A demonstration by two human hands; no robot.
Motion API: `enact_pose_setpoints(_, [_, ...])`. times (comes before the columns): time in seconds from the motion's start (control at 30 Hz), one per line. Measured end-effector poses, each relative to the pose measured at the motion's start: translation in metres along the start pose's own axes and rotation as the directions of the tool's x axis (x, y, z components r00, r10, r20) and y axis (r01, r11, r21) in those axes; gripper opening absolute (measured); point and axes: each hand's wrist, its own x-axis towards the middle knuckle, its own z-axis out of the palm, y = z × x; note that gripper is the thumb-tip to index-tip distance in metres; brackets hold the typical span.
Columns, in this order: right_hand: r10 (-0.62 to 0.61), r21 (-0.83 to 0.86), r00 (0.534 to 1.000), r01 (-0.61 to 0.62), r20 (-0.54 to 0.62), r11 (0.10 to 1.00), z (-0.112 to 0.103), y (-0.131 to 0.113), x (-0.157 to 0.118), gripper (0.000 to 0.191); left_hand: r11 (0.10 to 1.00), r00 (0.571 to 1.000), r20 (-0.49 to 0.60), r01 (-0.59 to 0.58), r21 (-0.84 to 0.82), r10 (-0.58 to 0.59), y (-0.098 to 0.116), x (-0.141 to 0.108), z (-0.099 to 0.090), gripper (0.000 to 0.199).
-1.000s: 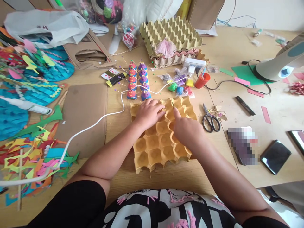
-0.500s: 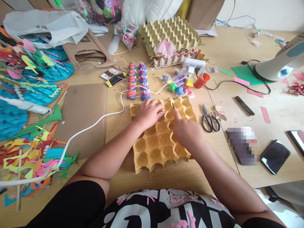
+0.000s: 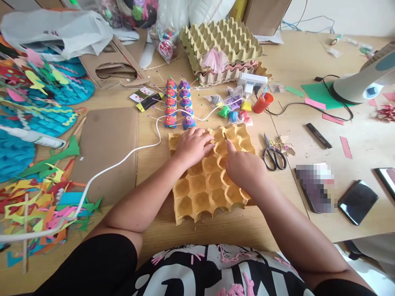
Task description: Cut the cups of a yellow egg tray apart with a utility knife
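Observation:
A yellow egg tray (image 3: 200, 199) lies on the table in front of me. My left hand (image 3: 194, 147) rests on its upper left part, fingers spread and pressing on the cardboard. My right hand (image 3: 245, 166) is closed around a small blade (image 3: 225, 135), index finger stretched along it, its tip at the tray's upper middle. The blade's handle is hidden inside the hand. Just beyond the tray stand two rows of painted egg-cup figures (image 3: 188, 122), red and purple, with pins stuck in them.
Black-handled scissors (image 3: 274, 158) lie right of the tray. A white cable (image 3: 123, 159) runs across brown cardboard (image 3: 105, 152) at left. Stacked egg trays (image 3: 222, 45), a red cup (image 3: 263, 102) and clay bags are behind. Phones (image 3: 358, 202) and paper scraps lie around.
The view has shifted very slightly. Both hands stay in nearly the same place on the tray, with the blade tip hardly moved.

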Motion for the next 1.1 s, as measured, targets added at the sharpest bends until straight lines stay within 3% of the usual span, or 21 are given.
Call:
enact_pose_setpoints(0.23, [-0.022,-0.001,1.000,0.022,0.007,1.000,-0.015,0.011,-0.014,0.068,1.000,1.000,0.015,0.020,0.006,-0.020,0.002,0.001,-0.001,0.030])
enact_pose_setpoints(0.43, [-0.048,-0.107,0.998,0.051,0.030,0.993,-0.042,0.010,-0.005,0.059,0.999,0.999,0.015,0.036,-0.016,-0.036,0.002,0.001,0.000,0.030])
enact_pose_setpoints(0.73, [0.002,-0.074,0.983,0.012,0.182,0.997,-0.076,0.004,0.004,0.041,0.999,1.000,0.002,0.029,-0.039,-0.029,0.001,0.001,0.001,0.032])
enact_pose_setpoints(0.87, [0.002,-0.073,0.992,0.007,0.123,0.997,-0.063,0.005,-0.001,0.049,0.999,0.999,0.004,0.035,-0.031,-0.035,0.001,0.001,0.001,0.031])
enact_pose_setpoints(1.0, [-0.030,-0.152,0.999,0.031,0.010,0.988,-0.028,0.004,-0.013,0.071,1.000,1.000,0.006,0.022,-0.017,-0.022,0.002,0.001,-0.001,0.031])
enact_pose_setpoints(1.1, [-0.003,-0.120,1.000,0.004,0.003,0.993,-0.005,0.003,-0.020,0.071,1.000,1.000,0.002,0.017,-0.009,-0.017,0.002,0.001,-0.001,0.029])
